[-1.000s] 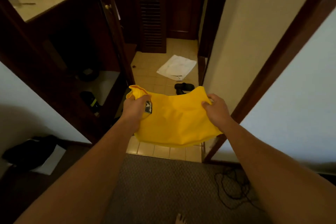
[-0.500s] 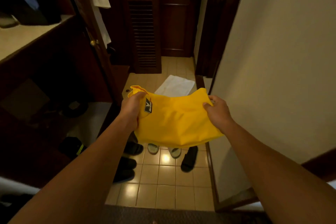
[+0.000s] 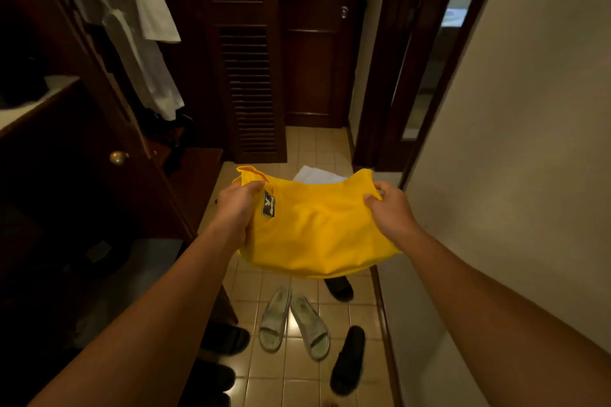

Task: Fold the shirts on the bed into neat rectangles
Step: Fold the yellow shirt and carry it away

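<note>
A: Quickly, the handling call on the yellow shirt (image 3: pixel 317 235)?

B: Soft, light, limp, I'd judge; it sags in a belly between the two holds and the lower edge droops; no stiffness at all; probably not slippery, looks like plain knit; not fragile.

A: Where is it?

B: Held up in the air, off any surface, above the pale slides (image 3: pixel 292 324) on the tile floor (image 3: pixel 271 370); no bed in view.

A: Grips?

B: Left hand (image 3: pixel 236 211) has fingers curled round a bunch of fabric at the shirt's left upper edge, just beside the black logo patch (image 3: pixel 268 203); right hand (image 3: pixel 391 213) pinches the right upper edge, thumb on top of the cloth; both closed on the shirt.

A: Best place to hold?

B: Top edge near the two corners, as now, I'd say; wider apart would pull it flatter; a mid-panel hold would just bunch it.

A: Arm pose?

B: Both forearms stretched forward and converging on the shirt; hands level with each other, well apart, backs of hands up; black sandals (image 3: pixel 348 360) lie near the slides, below the shirt.
</note>
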Tool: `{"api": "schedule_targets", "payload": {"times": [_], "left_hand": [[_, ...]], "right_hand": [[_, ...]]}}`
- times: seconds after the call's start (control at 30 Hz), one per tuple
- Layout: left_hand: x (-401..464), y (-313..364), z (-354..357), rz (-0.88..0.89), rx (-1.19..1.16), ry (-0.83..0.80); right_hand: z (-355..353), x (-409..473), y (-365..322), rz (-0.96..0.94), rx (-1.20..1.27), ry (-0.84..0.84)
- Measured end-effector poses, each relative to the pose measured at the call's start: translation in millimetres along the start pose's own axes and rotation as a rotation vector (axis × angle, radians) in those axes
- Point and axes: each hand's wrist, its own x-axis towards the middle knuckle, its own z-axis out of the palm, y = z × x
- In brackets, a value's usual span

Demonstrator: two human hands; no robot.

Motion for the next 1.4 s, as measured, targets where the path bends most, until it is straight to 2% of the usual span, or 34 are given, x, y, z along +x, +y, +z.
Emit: {"api": "schedule_targets", "payload": {"times": [0.37,0.77,1.03,1.4], "left_hand": [[148.6,56.1,10.8,0.045,0.024,0.137],[294.8,142.3,13.8,0.147,0.02,0.158],[401.3,186.6,7.3,0.102,-0.056,0.224],[579.3,290.1,1.6,0.057,-0.152,0.344]], "right_hand": [[58.0,173.2,-61.8,-0.064,-0.021,-0.146],[109.4,330.2,-139.2,-0.031,0.002,-0.189],[160.4,438.8,-181.0,-0.084,0.01,-0.27],[246.1,668.2,-275.8,-0.218,-0.026,-0.442]]}}
